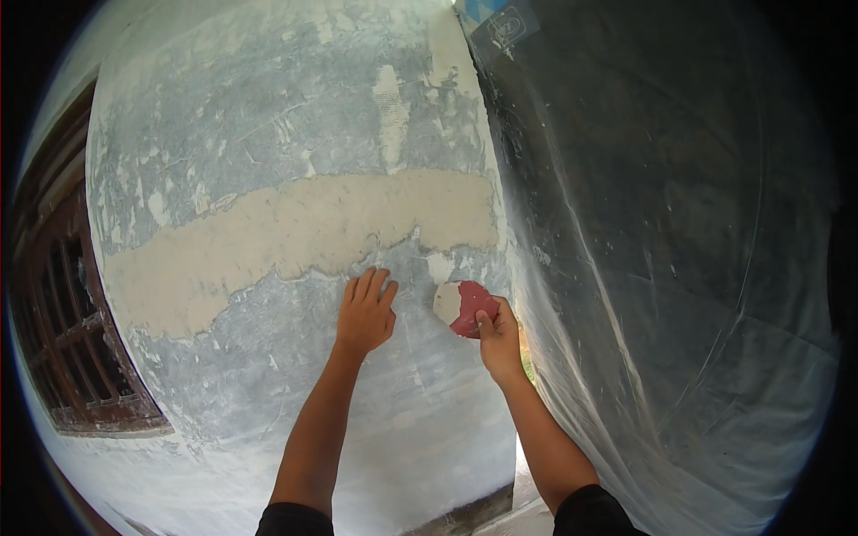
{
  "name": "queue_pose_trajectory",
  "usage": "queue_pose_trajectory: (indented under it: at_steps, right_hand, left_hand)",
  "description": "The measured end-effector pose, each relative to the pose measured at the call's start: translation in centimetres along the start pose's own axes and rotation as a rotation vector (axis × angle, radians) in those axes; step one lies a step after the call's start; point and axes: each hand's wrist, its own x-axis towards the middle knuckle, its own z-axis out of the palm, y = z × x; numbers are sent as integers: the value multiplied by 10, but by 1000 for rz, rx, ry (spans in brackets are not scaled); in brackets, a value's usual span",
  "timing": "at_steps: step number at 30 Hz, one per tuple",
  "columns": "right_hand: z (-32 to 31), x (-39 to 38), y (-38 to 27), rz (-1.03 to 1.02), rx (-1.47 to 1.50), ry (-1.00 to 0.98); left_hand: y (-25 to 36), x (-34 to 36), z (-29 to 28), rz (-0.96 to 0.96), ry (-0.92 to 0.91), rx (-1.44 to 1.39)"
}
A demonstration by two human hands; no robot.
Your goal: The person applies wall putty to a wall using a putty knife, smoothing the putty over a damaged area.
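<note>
My right hand (502, 338) grips a small, rounded red putty spreader (475, 304), thumb on its near face and fingers behind. Pale cream filler coats the spreader's left part. To its left, my left hand (366, 312) holds nothing; its fingers reach upward, slightly bent and apart, against or very close to the wall. Those fingertips lie just under the ragged lower edge of a wide beige filler band (313, 223) that crosses the patchy grey wall (295, 357). Whether the fingertips press on the surface I cannot tell.
A brown wooden window frame (85, 357) with bars stands at the far left. Dark sheeting with clear plastic (679, 295) hangs along the right, close beside my right arm. A pale vertical filler patch (391, 116) lies above the band.
</note>
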Motion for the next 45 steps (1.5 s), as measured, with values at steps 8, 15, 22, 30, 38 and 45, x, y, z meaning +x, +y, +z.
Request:
queue_pose_trajectory:
  at_steps: [8, 15, 22, 30, 38, 45]
  right_hand:
    - [54, 27, -25, -513, -426, 154]
    - [86, 44, -3, -743, -555, 249]
    - [105, 54, 15, -963, -729, 323]
    - [117, 59, 36, -938, -729, 348]
    - [123, 58, 49, -911, -777, 343]
    - [126, 58, 58, -890, -748, 299]
  left_hand:
    - [-9, -4, 12, 48, 64, 119]
    - [-10, -5, 14, 66, 71, 168]
    - [-9, -6, 15, 43, 133, 128]
    - [-10, -8, 18, 59, 177, 93]
    - [-13, -11, 22, 59, 231, 18]
    - [-13, -10, 20, 46, 257, 38]
